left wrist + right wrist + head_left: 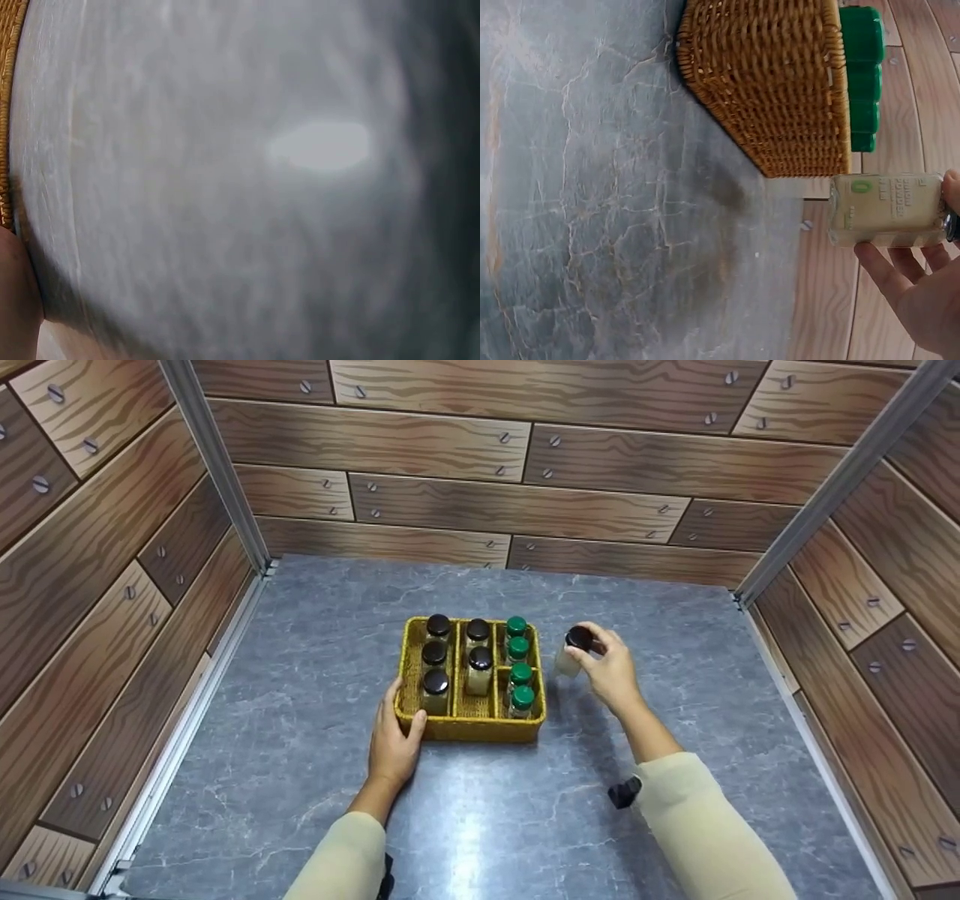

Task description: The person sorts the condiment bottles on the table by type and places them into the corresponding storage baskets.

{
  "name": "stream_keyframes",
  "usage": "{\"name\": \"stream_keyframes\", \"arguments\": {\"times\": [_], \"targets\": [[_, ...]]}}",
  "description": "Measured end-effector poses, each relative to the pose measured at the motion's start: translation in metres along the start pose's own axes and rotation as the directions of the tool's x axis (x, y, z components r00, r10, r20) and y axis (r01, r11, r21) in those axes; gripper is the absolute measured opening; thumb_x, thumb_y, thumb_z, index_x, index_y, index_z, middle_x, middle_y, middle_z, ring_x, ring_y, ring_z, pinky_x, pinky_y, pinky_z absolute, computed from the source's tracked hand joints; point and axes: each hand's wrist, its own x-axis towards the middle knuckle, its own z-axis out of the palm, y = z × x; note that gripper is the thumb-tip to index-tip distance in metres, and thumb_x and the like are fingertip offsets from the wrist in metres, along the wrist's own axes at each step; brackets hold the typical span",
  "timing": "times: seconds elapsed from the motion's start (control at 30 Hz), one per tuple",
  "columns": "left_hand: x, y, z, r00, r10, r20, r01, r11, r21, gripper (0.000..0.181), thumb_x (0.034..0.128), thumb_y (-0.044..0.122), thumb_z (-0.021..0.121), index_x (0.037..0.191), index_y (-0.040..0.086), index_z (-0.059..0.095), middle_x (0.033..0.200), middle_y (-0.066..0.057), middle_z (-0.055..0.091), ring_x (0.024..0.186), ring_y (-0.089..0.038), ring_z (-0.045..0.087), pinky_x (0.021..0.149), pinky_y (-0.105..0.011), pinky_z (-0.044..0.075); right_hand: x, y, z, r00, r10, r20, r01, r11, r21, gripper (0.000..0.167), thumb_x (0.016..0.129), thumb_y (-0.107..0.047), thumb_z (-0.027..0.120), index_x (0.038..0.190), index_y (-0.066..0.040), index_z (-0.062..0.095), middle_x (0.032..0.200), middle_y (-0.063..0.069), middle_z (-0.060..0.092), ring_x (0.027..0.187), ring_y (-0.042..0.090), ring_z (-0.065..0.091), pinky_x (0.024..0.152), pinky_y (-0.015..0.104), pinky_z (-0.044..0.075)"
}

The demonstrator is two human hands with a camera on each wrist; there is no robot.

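Observation:
A yellow-brown woven basket with dividers holds black-lidded jars in its left and middle compartments. Small green-capped jars fill the divided right column. My left hand grips the basket's near left corner, thumb at the front rim; the left wrist view catches only part of that hand and the basket's edge. Right of the basket, my right hand holds a black-lidded spice jar near its lid. In the right wrist view this clear jar contains pale powder and stands off the table.
Grey marbled tabletop surrounds the basket. Wood-patterned panels enclose the back and both sides, with metal posts at the corners. A small black object sits at the right sleeve's cuff.

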Motion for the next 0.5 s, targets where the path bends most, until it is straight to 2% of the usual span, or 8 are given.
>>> {"name": "stream_keyframes", "arguments": {"times": [0.17,0.27,0.37,0.5], "targets": [[0.0,0.0,-0.001,1.0,0.0,-0.004,0.0,1.0,0.011,0.069,0.1039,0.03,0.069,0.165,0.018,0.04,0.167,-0.02,0.049,0.153,-0.043,0.05,0.126,-0.061,0.04,-0.006,-0.011,-0.002,1.0,-0.001,0.025,0.001,1.0,-0.02,0.051,0.093,-0.008,0.084,0.141,-0.002,0.068,0.138,0.027,0.064,0.128,0.049,0.069,0.112,0.058,0.057],[0.0,0.0,0.0,1.0,0.005,-0.005,-0.005,1.0,0.016,0.069,0.1042,0.03,0.069,0.165,0.017,0.039,0.166,-0.021,0.049,0.152,-0.043,0.05,0.126,-0.062,0.04,-0.01,-0.02,-0.004,1.0,-0.009,0.019,0.009,1.0,-0.024,0.051,0.092,-0.011,0.086,0.14,-0.003,0.07,0.137,0.025,0.066,0.126,0.045,0.07,0.11,0.054,0.058],[0.0,-0.001,0.0,1.0,0.004,-0.003,-0.004,1.0,0.018,0.069,0.1044,0.03,0.069,0.165,0.017,0.039,0.166,-0.021,0.049,0.153,-0.043,0.049,0.127,-0.062,0.04,-0.014,-0.03,-0.005,1.0,-0.012,0.011,0.012,1.0,-0.029,0.051,0.091,-0.013,0.087,0.139,-0.005,0.071,0.135,0.022,0.068,0.124,0.04,0.072,0.106,0.042,0.06],[0.0,0.0,0.0,1.0,-0.004,0.001,0.004,1.0,0.019,0.07,0.1041,0.032,0.069,0.166,0.017,0.039,0.167,-0.02,0.049,0.153,-0.043,0.049,0.126,-0.061,0.04,-0.02,-0.045,-0.004,1.0,-0.018,0.002,0.018,1.0,-0.008,0.05,0.09,-0.015,0.089,0.136,-0.007,0.073,0.132,0.018,0.07,0.121,0.035,0.072,0.097,0.022,0.056]]}}
